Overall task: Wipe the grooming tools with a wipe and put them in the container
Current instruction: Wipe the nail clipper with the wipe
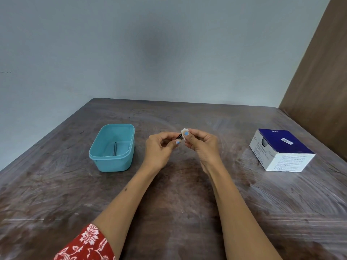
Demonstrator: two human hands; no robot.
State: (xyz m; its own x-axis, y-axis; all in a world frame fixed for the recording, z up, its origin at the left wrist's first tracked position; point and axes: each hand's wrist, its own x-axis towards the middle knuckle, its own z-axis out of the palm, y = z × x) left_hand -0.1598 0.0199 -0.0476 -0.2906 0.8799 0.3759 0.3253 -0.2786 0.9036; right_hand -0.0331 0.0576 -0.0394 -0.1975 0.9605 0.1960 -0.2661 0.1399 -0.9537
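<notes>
Tweezers (115, 148) already lie in the teal container (97, 155); a second dark tool (179, 136), pinched by the left hand (159, 150), is wiped with the wipe (184, 132) gripped by the right hand (201, 142) above the table (187, 212).

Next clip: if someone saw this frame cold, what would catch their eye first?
Probably the two hands meeting above the middle of the brown wooden table: the left hand holds a small dark grooming tool while the right hand pinches a small white wipe around its tip. Next, the teal plastic container on the left, with one slim metal tool inside, and the blue-and-white cardboard box on the right.
</notes>
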